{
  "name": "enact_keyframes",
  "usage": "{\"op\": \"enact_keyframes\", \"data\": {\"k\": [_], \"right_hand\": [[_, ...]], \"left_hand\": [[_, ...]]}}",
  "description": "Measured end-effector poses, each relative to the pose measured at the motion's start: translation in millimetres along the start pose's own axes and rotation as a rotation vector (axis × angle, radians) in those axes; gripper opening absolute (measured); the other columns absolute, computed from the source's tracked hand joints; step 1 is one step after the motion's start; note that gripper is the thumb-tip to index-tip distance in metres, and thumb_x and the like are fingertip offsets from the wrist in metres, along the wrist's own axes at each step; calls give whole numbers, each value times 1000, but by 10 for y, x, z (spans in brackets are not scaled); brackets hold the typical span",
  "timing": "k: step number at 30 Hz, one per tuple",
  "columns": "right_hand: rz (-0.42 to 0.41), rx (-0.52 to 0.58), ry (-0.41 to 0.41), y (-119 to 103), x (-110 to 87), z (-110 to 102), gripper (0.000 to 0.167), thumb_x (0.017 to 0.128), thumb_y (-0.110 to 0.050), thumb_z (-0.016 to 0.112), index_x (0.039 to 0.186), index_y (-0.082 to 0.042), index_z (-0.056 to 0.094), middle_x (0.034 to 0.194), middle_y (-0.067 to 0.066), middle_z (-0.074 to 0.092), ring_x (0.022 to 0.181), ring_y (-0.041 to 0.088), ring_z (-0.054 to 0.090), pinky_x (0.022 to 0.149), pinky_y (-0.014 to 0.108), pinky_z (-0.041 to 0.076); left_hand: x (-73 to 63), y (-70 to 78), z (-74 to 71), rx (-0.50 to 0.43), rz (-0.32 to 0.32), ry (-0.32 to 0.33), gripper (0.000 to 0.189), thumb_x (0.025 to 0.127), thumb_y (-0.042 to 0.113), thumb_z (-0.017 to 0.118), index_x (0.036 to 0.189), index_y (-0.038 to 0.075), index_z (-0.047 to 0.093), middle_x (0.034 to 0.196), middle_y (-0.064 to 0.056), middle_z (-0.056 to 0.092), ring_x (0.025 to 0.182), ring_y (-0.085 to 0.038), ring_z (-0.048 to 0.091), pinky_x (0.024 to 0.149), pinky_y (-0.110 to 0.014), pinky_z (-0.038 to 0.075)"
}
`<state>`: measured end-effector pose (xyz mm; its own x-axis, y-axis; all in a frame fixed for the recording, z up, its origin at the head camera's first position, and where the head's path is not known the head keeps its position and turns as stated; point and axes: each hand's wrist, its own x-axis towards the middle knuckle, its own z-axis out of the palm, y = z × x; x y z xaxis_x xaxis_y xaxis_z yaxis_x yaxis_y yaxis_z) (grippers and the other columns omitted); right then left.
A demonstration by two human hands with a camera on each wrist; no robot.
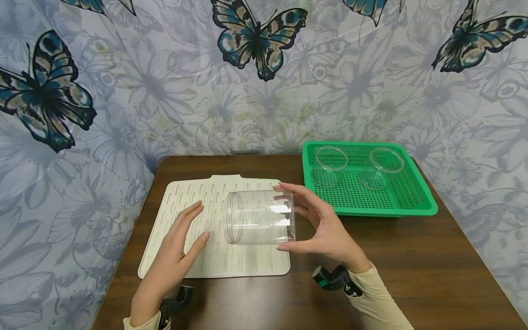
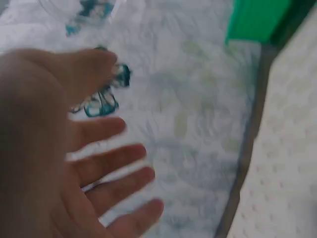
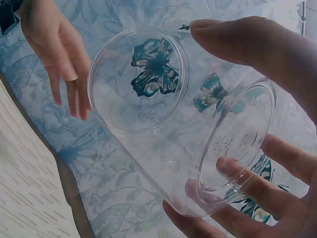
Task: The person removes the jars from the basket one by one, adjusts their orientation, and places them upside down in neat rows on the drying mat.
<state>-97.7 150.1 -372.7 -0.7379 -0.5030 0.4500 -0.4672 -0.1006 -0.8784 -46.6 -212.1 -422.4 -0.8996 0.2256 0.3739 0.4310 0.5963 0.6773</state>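
A clear plastic jar [image 1: 260, 217] lies sideways in the air over the white mat, its open rim toward the left. My right hand [image 1: 319, 222] grips the jar by its base end, thumb on the near side and fingers on the far side. In the right wrist view the clear jar [image 3: 163, 161] shows its round mouth and embossed base. My left hand [image 1: 173, 254] is off to the left of the mouth, fingers extended and holding nothing. The left wrist view shows the left hand [image 2: 104, 168] with its fingers spread apart.
A white ribbed drying mat [image 1: 198, 263] lies on the brown wooden table [image 1: 412, 275]. Toward the back right is a green perforated basket [image 1: 371, 211] with two clear jars [image 1: 332, 158] standing in it. Butterfly-patterned cloth [image 1: 264, 110] hangs behind the table.
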Motion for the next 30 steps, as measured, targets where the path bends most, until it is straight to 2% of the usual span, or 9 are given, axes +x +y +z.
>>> {"op": "enact_keyframes", "data": {"k": [2,4,7,11,14,17,22,26,30], "right_hand": [[4,-12,4,18,7,6,112,70,8,100,165,-8,45,164,13,50,146,47,47,114,47,52],[8,-22,7,34,13,11,112,69,8,101,165,-9,45,164,12,50,145,46,48,111,48,54],[15,-32,6,51,17,28,113,69,8,101,166,-11,46,165,11,49,145,43,50,110,45,54],[35,-50,6,53,18,56,113,70,6,102,166,-12,45,166,8,49,145,42,50,110,41,54],[57,-67,14,44,17,71,113,70,5,102,166,-14,46,166,5,49,145,40,50,111,44,53],[77,-81,20,35,22,80,112,71,4,102,166,-16,46,166,4,50,146,38,50,111,45,52],[110,-113,28,37,41,92,110,72,1,102,165,-23,48,166,3,50,147,33,49,112,37,50],[113,-146,29,72,59,109,110,72,-3,104,164,-27,49,165,0,51,145,31,52,111,40,52],[95,-195,16,118,112,145,108,71,-8,106,163,-23,51,161,-2,54,141,27,56,108,47,55]], "left_hand": [[-90,-88,-7,126,-68,9,67,110,19,69,169,10,39,174,-15,35,158,-43,35,120,-65,38],[-185,-191,-12,188,-111,14,67,110,20,69,168,2,39,173,-24,32,156,-52,32,113,-77,38],[-361,-352,-25,246,-181,-4,71,109,21,71,166,-5,37,174,-31,25,157,-58,26,113,-80,34],[-614,-546,-48,277,-301,-85,76,109,22,71,166,-10,32,175,-36,15,159,-62,14,118,-82,23],[-752,-653,-54,262,-371,-152,79,110,26,71,165,-12,30,174,-40,10,158,-64,8,120,-83,15],[-832,-736,-34,232,-424,-214,81,110,32,71,166,-11,31,174,-40,9,157,-66,7,117,-86,16],[-874,-814,4,261,-429,-255,77,108,34,74,162,-10,40,173,-39,13,155,-67,14,111,-88,25],[-855,-816,-11,298,-400,-247,75,105,31,78,158,-11,46,172,-39,18,154,-67,19,111,-86,29],[-858,-791,-31,302,-406,-244,75,104,32,79,158,-11,47,172,-38,18,154,-66,20,112,-85,31]]}}
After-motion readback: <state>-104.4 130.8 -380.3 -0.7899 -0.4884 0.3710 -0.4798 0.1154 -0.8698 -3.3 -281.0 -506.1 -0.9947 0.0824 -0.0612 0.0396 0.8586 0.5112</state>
